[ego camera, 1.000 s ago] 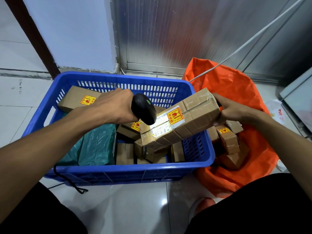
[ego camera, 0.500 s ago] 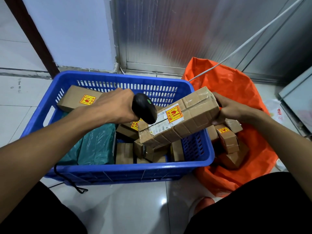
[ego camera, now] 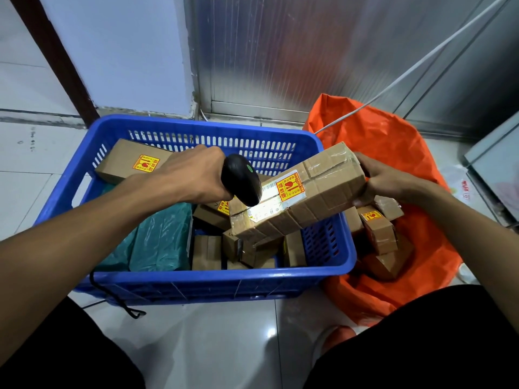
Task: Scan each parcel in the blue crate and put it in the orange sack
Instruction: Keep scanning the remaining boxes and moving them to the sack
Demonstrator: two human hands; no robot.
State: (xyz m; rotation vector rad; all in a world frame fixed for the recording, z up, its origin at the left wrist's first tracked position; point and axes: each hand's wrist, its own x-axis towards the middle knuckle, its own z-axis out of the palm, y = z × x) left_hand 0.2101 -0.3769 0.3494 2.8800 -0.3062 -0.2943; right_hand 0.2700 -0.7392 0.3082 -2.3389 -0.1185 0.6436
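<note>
Scanning step: the left hand (ego camera: 193, 175) grips the scanner (ego camera: 241, 179), lighting the label on the parcel (ego camera: 297, 195) the right hand (ego camera: 384, 179) grasps. Next, carry it right into the sack (ego camera: 393, 141).

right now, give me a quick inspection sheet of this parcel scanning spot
surface: pale glossy floor tiles
job's things: blue crate with boxes and teal bags; orange sack holding boxes
clutter: nothing seen
grips: left hand holds black scanner, lit on label; right hand holds long taped box above crate
cables: black scanner cord; white cable crossing sack
surroundings: metal panel wall
</note>
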